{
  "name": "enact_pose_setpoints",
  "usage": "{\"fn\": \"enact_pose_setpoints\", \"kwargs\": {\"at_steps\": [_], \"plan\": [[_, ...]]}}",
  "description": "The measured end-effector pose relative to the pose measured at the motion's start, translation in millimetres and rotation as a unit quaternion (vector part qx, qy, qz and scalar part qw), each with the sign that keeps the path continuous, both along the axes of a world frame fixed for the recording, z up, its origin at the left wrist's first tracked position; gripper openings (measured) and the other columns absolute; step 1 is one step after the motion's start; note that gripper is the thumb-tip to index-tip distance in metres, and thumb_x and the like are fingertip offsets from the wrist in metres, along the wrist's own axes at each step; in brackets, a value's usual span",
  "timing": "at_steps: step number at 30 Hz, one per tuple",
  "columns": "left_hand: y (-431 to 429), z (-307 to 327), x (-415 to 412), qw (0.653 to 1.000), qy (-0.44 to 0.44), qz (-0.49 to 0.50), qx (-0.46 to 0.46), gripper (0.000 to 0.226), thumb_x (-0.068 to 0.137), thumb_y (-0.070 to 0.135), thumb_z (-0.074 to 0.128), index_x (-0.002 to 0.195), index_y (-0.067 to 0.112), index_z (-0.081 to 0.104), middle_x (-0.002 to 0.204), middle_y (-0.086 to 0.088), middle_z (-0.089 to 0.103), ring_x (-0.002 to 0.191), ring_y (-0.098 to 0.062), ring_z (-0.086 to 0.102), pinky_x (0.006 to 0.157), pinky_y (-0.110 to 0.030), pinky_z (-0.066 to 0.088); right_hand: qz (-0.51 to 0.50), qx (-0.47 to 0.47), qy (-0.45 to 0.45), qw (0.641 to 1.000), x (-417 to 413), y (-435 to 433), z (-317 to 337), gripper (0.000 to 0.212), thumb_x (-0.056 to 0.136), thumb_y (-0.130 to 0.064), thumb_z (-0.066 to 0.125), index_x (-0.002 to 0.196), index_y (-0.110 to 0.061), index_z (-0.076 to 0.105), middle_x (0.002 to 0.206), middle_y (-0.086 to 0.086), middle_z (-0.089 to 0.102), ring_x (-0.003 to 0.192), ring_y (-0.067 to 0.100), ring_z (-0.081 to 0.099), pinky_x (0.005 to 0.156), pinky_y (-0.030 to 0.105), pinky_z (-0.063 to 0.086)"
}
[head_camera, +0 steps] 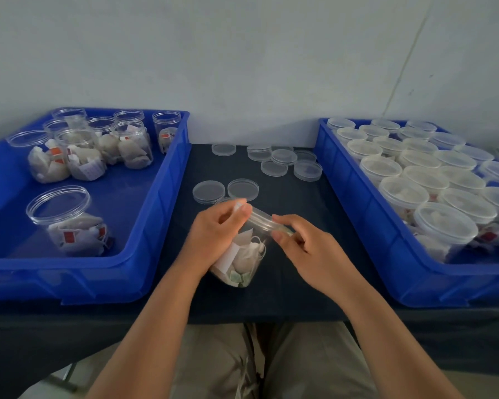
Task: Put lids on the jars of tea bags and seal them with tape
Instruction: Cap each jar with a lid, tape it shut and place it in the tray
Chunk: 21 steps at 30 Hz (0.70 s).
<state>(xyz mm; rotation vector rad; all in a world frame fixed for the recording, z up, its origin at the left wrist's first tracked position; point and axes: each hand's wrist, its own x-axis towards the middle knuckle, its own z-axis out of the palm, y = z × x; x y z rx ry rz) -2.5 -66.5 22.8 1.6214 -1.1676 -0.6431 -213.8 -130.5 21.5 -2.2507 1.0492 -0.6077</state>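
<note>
a clear jar point(242, 254) of tea bags sits in the middle of the dark tabletop point(300, 283). it is tipped, so its top leans toward 1 o'clock. the left hand point(213, 228) is curled round the upper side of the jar and grips it. the right hand point(308, 246) pinches the edge of the lid point(264, 218) at the jar's mouth with its thumb and fingertips. i cannot tell if the lid is all the way on.

loose lids point(209, 191) lie on the tabletop at 12 o'clock from the jar. two are just beside the left hand and more are farther back. at 9 o'clock stands a blue bin point(162, 197) with open jars point(67, 220) of tea bags in it. at 3 o'clock stands a second blue bin point(357, 211), packed close with lidded jars point(444, 228).
</note>
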Motion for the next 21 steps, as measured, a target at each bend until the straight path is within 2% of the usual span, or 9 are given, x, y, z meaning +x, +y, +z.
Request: {"fn": "enact_pose_setpoints", "kwargs": {"at_steps": [1, 3, 5, 7, 10, 13, 18, 20, 21], "plan": [[3, 0, -4, 0.999, -0.018, 0.021, -0.023, 0.059, 0.085, 0.081, 0.053, 0.117, 0.036, 0.072, 0.104, 0.012, 0.076, 0.093, 0.001, 0.069, 0.087, -0.028, 0.058, -0.008, -0.003, -0.003, 1.0, -1, 2, 0, 0.045, 0.103, -0.061, 0.047, 0.144, -0.045, 0.052, 0.087, -0.025, 0.064, 0.068, 0.004, 0.063, 0.055, 0.016, 0.046], [6, 2, -15, 0.997, -0.074, 0.032, -0.008, 0.082, 0.08, 0.092, 0.039, 0.142, 0.041, 0.057, 0.126, 0.022, 0.069, 0.103, 0.016, 0.061, 0.085, -0.012, 0.048, -0.018, -0.01, -0.007, 1.0, -1, 6, 0, 0.044, 0.104, -0.059, 0.048, 0.144, -0.043, 0.054, 0.087, -0.029, 0.064, 0.071, 0.0, 0.063, 0.059, 0.014, 0.045], [6, 0, -29, 0.99, -0.129, 0.037, 0.046, 0.11, 0.069, 0.105, 0.027, 0.155, 0.039, 0.036, 0.138, 0.017, 0.061, 0.113, 0.006, 0.058, 0.088, -0.019, 0.047, -0.021, -0.022, -0.01, 0.999, 0, 10, 2, 0.041, 0.105, -0.055, 0.048, 0.143, -0.041, 0.055, 0.078, -0.02, 0.064, 0.073, -0.006, 0.063, 0.061, 0.011, 0.045], [6, -2, -39, 0.985, -0.145, 0.075, 0.061, 0.126, 0.053, 0.112, 0.034, 0.155, 0.037, 0.027, 0.14, 0.015, 0.055, 0.122, -0.006, 0.056, 0.093, -0.034, 0.051, -0.017, -0.04, 0.001, 0.999, 3, 13, 3, 0.04, 0.106, -0.05, 0.049, 0.144, -0.041, 0.053, 0.074, -0.016, 0.062, 0.075, -0.013, 0.061, 0.064, 0.006, 0.044], [5, -4, -36, 0.988, -0.106, 0.101, 0.038, 0.12, 0.048, 0.111, 0.043, 0.148, 0.046, 0.032, 0.133, 0.017, 0.057, 0.117, -0.007, 0.058, 0.091, -0.039, 0.055, 0.002, -0.011, 0.005, 1.0, 6, 14, 7, 0.052, 0.104, -0.06, 0.046, 0.152, -0.042, 0.039, 0.081, -0.016, 0.064, 0.078, -0.012, 0.063, 0.057, 0.012, 0.046], [1, -4, -24, 0.993, -0.084, 0.076, 0.03, 0.111, 0.046, 0.111, 0.047, 0.142, 0.058, 0.034, 0.128, 0.025, 0.053, 0.108, 0.002, 0.054, 0.079, -0.026, 0.049, 0.013, 0.015, 0.011, 1.0, 3, 11, 11, 0.062, 0.098, -0.071, 0.047, 0.149, -0.046, 0.021, 0.078, -0.006, 0.065, 0.072, 0.0, 0.066, 0.053, 0.019, 0.049], [-5, -3, -9, 0.996, -0.088, 0.023, 0.024, 0.119, 0.044, 0.107, 0.058, 0.148, 0.055, 0.036, 0.132, 0.029, 0.044, 0.115, 0.002, 0.05, 0.077, -0.015, 0.039, 0.065, 0.003, 0.044, 0.997, -4, 9, 14, 0.035, 0.091, -0.078, 0.041, 0.116, -0.054, 0.037, 0.075, -0.003, 0.063, 0.06, 0.006, 0.061, 0.052, 0.02, 0.05], [-6, -2, -5, 0.996, -0.084, -0.008, 0.019, 0.111, 0.049, 0.102, 0.066, 0.146, 0.054, 0.04, 0.135, 0.03, 0.049, 0.117, 0.002, 0.054, 0.085, -0.02, 0.049, 0.084, 0.001, 0.059, 0.995, -5, 5, 16, 0.012, 0.1, -0.068, 0.041, 0.108, -0.062, 0.047, 0.086, -0.018, 0.067, 0.069, 0.003, 0.065, 0.055, 0.022, 0.051], [-6, -1, -3, 0.996, -0.08, -0.021, 0.013, 0.104, 0.052, 0.099, 0.069, 0.142, 0.053, 0.045, 0.132, 0.029, 0.057, 0.115, 0.0, 0.06, 0.09, -0.026, 0.054, 0.091, 0.004, 0.058, 0.994, -5, 4, 18, 0.011, 0.103, -0.063, 0.041, 0.104, -0.064, 0.052, 0.09, -0.028, 0.066, 0.076, -0.002, 0.066, 0.059, 0.021, 0.051]]}}
